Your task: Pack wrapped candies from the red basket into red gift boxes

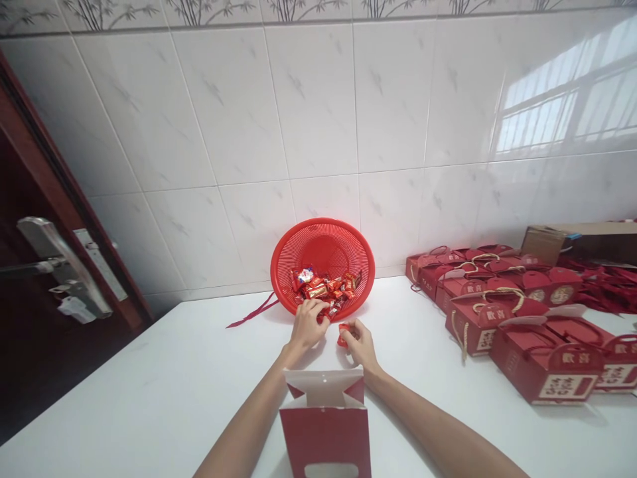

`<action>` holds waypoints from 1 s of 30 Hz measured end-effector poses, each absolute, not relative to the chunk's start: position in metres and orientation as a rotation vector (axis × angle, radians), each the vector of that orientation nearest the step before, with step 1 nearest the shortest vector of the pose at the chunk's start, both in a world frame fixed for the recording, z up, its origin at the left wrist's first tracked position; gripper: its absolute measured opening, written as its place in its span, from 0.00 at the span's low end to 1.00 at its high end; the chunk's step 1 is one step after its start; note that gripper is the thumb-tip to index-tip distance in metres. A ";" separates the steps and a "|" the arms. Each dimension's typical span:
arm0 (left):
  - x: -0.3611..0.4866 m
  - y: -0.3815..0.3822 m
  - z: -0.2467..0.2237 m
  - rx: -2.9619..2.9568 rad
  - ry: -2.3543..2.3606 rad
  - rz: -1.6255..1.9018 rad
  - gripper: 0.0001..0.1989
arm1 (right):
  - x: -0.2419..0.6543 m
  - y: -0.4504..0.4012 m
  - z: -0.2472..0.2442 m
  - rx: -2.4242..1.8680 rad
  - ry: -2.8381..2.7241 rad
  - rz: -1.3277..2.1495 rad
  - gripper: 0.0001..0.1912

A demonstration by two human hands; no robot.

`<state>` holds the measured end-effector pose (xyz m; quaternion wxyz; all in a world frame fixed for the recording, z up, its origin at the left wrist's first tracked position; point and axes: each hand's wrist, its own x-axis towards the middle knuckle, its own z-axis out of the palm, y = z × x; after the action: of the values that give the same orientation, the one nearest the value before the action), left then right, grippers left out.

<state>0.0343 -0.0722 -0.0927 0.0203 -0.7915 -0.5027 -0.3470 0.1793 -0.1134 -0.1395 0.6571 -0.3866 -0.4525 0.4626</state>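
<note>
A red plastic basket (322, 229) leans tilted against the wall, with a heap of wrapped candies (318, 288) in its lower part. My left hand (307, 324) is at the basket's near rim, its fingers curled down at the candies; what lies under the fingertips is hidden. Just to the right, above the table, my right hand (361, 342) pinches a red-wrapped candy (343, 335) between thumb and fingers. Between my forearms stands a dark red paper gift box (326, 438), its top open and its pale inside showing.
Several red gift boxes (545, 362) with cord handles stand in rows on the right of the white table (164, 382). Behind them is a cardboard box (542, 249). A red ribbon (253, 314) lies left of the basket. On the far left is a door (30, 358).
</note>
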 end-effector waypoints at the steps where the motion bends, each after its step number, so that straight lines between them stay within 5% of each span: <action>1: 0.039 -0.071 -0.091 -2.451 -1.582 -1.008 0.15 | 0.180 -0.114 -0.140 -0.874 -1.028 1.042 0.08; 8: 0.059 -0.065 -0.097 -2.409 -1.723 -0.733 0.18 | 0.180 -0.110 -0.145 -0.838 -1.030 1.014 0.10; 19: 0.054 -0.066 -0.120 -2.700 -1.678 -1.674 0.17 | 0.196 -0.101 -0.137 -0.787 -0.794 1.249 0.23; 30: 0.060 -0.079 -0.112 -2.865 -1.563 -1.604 0.13 | 0.201 -0.104 -0.130 -0.799 -0.728 1.365 0.21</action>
<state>0.0602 -0.0793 -0.1125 -0.2452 -0.7638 -0.4166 -0.4277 0.2011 -0.1037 -0.1296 0.6443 -0.3509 -0.3199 0.5995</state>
